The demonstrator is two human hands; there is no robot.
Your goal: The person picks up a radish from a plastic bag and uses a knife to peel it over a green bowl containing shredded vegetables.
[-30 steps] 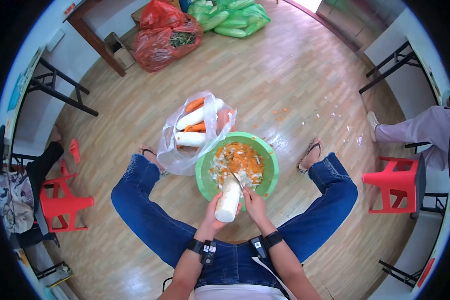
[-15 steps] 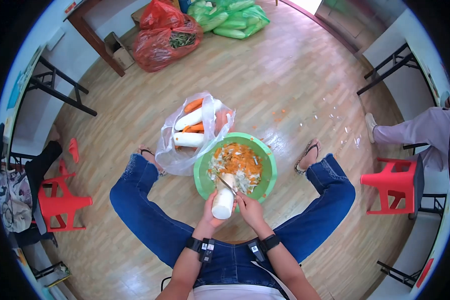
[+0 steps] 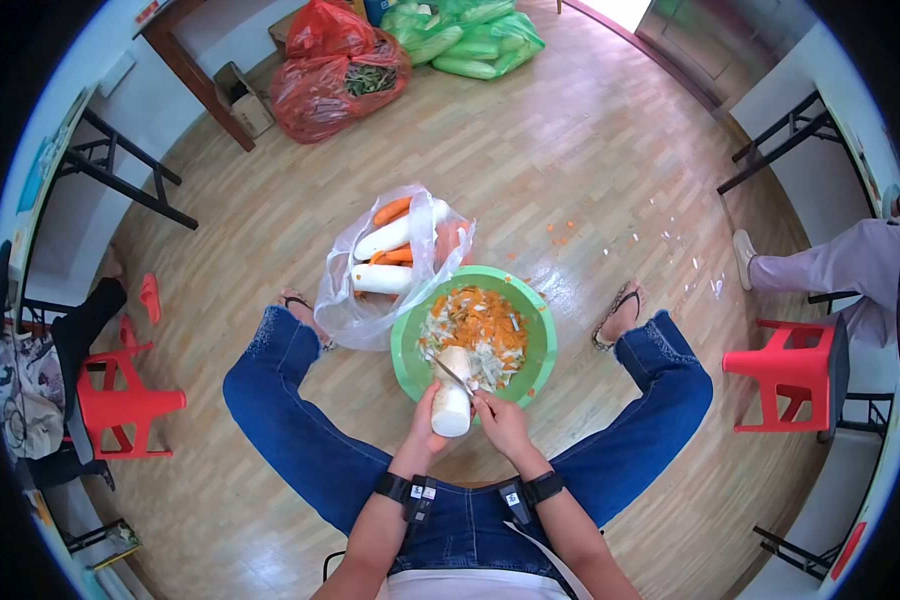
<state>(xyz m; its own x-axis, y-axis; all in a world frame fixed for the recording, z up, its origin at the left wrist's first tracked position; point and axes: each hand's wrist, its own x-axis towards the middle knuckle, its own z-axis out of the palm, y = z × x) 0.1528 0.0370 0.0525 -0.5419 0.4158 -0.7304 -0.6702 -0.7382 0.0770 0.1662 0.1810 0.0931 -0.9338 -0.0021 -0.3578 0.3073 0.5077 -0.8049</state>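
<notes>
My left hand (image 3: 429,420) is wrapped round a peeled white radish (image 3: 452,411), which points away from me over the near rim of a green basin (image 3: 402,350). My right hand (image 3: 500,418) is closed on the handle of a small knife (image 3: 453,374). Its thin blade lies slantwise across the radish's upper part. Orange and white peelings (image 3: 482,325) fill the basin's bottom. Just beyond, at the left, a clear plastic bag (image 3: 342,305) holds several carrots (image 3: 392,211) and white radishes (image 3: 380,279). My fingers partly hide the knife's handle.
Scraps (image 3: 560,232) lie on the floor right of the bag. Red stools (image 3: 130,405) stand at both sides; a seated person's leg (image 3: 820,263) shows at right. At the back are a red bag (image 3: 320,95) and green bags of long vegetables (image 3: 470,45).
The radish has turned slightly in my left hand and stands straighter. The knife blade has shifted a little along it toward me. The whole view has moved slightly.
</notes>
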